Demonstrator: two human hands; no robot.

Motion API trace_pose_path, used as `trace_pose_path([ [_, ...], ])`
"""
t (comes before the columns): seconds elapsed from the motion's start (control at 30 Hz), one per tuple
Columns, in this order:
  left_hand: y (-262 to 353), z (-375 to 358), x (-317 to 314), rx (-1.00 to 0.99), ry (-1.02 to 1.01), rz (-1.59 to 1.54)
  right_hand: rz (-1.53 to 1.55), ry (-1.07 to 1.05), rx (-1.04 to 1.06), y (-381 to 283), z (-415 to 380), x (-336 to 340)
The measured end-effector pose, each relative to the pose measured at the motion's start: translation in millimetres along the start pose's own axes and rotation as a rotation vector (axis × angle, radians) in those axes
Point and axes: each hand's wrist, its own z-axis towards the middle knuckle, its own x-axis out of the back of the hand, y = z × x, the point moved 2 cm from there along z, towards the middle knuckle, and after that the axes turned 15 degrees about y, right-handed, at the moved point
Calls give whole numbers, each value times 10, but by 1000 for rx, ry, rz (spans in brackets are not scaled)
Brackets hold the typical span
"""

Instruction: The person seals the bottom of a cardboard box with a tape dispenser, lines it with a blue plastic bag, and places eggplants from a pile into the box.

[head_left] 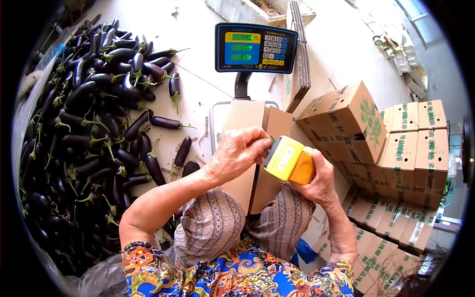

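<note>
A yellow tape dispenser (285, 157) with a dark front edge is gripped in my right hand (321, 179), fingers wrapped round its back. My left hand (241, 151) is pinched at the dispenser's front edge, where a bit of green tape (271, 139) shows by the fingertips. Below both hands a cardboard box (243, 117), its top flaps folded in with a dark gap between them, rests on the platform scale (214, 123) in front of my knees. The scale's display (256, 48) stands lit behind the box.
Eggplants (94, 133) lie in a large heap on plastic sheeting at left, a few loose near the scale. Taped cartons (396, 158) are stacked at right, with one tilted carton (346, 121) on top. Flattened cardboard (300, 59) stands upright behind the scale, beside a white foam box (262, 12).
</note>
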Motion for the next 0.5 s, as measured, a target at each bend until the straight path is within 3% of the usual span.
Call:
trace_pose_path([
  [0.1,-41,-71,163,-216,155,204,-84,-131,77,-146,128,-50],
  [0.2,-209,-233,430,44,278,17,-175,-241,181,-247,204,-128],
  [0.33,-649,-389,1196,99,641,-112,-286,-340,200,-260,277,-101],
  [0.5,-1229,-417,1456,214,726,-324,-370,-425,202,-206,333,-220],
])
